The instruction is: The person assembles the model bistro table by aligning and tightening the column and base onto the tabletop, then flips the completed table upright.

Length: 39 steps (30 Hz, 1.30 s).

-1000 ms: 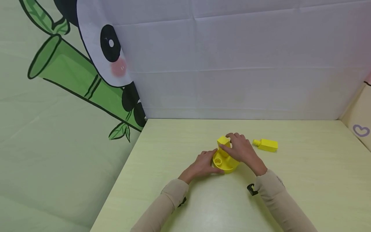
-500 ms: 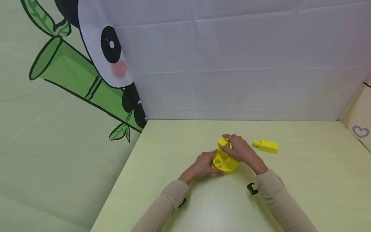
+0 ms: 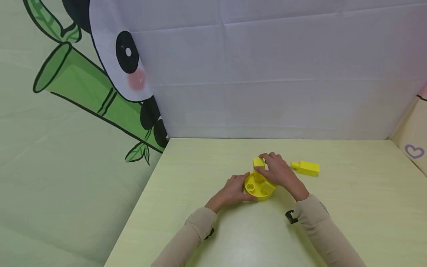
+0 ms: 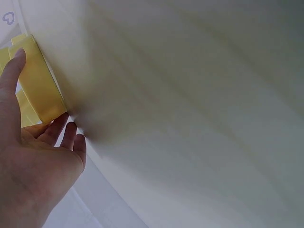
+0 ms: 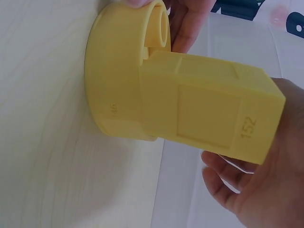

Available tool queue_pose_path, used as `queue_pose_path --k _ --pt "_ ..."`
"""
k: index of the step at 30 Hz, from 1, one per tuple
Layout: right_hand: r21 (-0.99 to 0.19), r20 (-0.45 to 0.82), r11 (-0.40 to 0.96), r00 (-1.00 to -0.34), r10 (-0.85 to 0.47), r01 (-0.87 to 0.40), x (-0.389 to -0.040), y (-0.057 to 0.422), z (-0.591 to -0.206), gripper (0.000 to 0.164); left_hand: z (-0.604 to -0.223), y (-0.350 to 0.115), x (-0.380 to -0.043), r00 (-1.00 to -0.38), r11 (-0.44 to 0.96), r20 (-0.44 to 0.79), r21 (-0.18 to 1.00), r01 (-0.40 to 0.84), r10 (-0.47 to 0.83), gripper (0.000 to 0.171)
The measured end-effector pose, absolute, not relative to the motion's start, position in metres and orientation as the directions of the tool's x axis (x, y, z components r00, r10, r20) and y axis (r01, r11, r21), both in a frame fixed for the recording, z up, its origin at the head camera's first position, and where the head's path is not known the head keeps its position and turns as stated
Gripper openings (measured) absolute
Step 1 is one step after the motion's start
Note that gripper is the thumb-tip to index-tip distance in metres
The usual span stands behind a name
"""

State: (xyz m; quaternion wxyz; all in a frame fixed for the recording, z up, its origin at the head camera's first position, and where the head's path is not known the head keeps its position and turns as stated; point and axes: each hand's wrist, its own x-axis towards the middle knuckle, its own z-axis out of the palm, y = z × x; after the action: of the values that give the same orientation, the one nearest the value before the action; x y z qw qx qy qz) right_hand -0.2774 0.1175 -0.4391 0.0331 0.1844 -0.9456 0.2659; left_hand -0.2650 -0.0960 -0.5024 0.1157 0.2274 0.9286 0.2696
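On the pale wood-grain table (image 3: 240,237), the left hand (image 3: 231,191) grips a round yellow plastic base (image 3: 262,198); the right hand (image 3: 281,173) pinches an oblong yellow block (image 3: 258,162) upright over it. Rightward, nearer the right hand, a necked yellow block (image 3: 308,168) lies crosswise, neck handward.

And there it is, you can read 152 (image 5: 248,128) crisp and clear at the end of one side of the yellow block (image 5: 204,104)! Down on the wall of the round yellow base (image 5: 116,66), fainter, you're looking at what seems to be 46 (image 5: 114,110). Over on your right, a purple heart sign (image 3: 414,151) marks the cream side panel (image 3: 408,128).
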Motion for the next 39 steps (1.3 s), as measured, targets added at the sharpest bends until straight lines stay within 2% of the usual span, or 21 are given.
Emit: queue_pose_path --k 5,30,35,39 --pt "-0.463 0.183 0.817 -0.939 -0.291 -0.344 -0.277 0.118 -0.440 0.047 -0.502 -0.096 -0.264 -0.865 0.744 -0.091 0.559 0.365 0.493 0.105" --pt "-0.399 0.223 0.875 -0.954 -0.200 -0.276 -0.274 0.114 -0.442 0.050 -0.498 -0.096 -0.264 -0.865 0.750 -0.073 0.538 0.385 0.496 0.103" --pt "-0.448 0.238 0.853 -0.956 -0.175 -0.267 -0.272 0.124 -0.445 0.053 -0.500 -0.097 -0.264 -0.865 0.745 -0.068 0.543 0.386 0.498 0.103" --pt "-0.518 0.267 0.823 -0.958 -0.102 -0.232 -0.270 0.147 -0.451 0.053 -0.500 -0.098 -0.264 -0.862 0.743 -0.072 0.546 0.387 0.502 0.104"
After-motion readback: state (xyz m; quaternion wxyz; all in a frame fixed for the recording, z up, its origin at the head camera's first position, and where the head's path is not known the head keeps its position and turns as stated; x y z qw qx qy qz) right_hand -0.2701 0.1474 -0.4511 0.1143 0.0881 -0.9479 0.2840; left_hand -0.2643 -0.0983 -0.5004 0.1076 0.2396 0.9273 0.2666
